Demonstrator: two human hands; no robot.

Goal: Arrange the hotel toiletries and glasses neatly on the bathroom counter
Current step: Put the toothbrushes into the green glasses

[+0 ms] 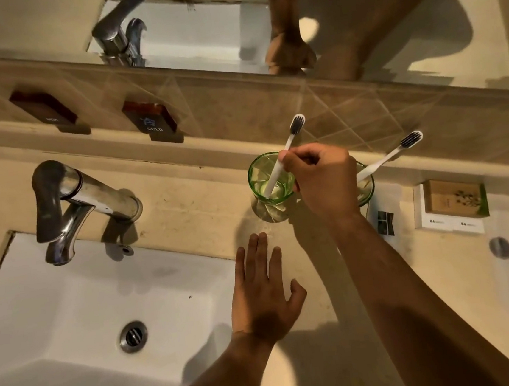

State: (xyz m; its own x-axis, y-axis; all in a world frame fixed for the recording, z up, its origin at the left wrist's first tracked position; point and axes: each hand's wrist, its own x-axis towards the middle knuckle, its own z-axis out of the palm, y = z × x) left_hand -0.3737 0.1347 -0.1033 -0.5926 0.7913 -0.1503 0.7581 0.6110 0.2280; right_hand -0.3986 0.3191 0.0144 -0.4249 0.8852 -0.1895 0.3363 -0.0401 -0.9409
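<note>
A green glass [263, 173] stands on the beige counter [193, 211] behind the sink. A white toothbrush [292, 134] with dark bristles leans in it, and my right hand [323, 177] grips its handle above the rim. A second green glass [366, 188], largely hidden behind that hand, holds another white toothbrush [398, 151] leaning right. My left hand [265, 291] lies flat on the counter by the sink's corner, fingers spread, holding nothing.
A white sink [72, 319] with a chrome tap [71, 204] fills the left. On the right lie a brown soap box [454, 198], white packets [449, 225] and a small sachet [385, 222]. Hot and cold plaques [149, 117] sit on the tiled backsplash under a mirror.
</note>
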